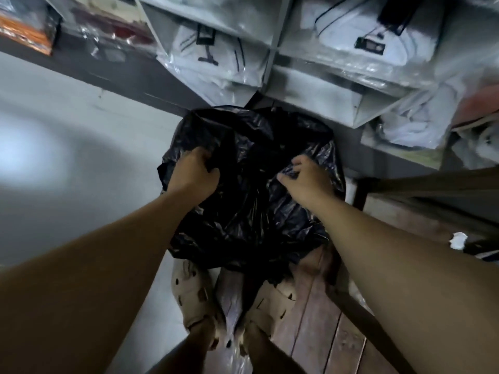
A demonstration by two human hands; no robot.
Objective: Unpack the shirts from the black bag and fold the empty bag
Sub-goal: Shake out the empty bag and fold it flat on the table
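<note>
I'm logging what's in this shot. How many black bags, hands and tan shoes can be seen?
Black bag: 1
Hands: 2, left hand and right hand, both gripping the bag
Tan shoes: 2, left shoe and right shoe
Total: 5

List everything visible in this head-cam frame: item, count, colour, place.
crinkled black plastic bag: one, glossy black, on the floor at centre, in front of the feet
white shirts in clear plastic wrap: several, exact count unclear, white with dark trim, in the shelf compartments at top
grey cubby shelf: one, pale grey, along the top and right
orange-edged packets: count unclear, orange and dark, top left shelf
brown wooden boards: several, brown, on the floor at lower right
pale grey floor: left side
beige perforated clogs: two, beige, bottom centre
left hand: closed on the bag's left edge
right hand: pinching the bag's right edge
</note>
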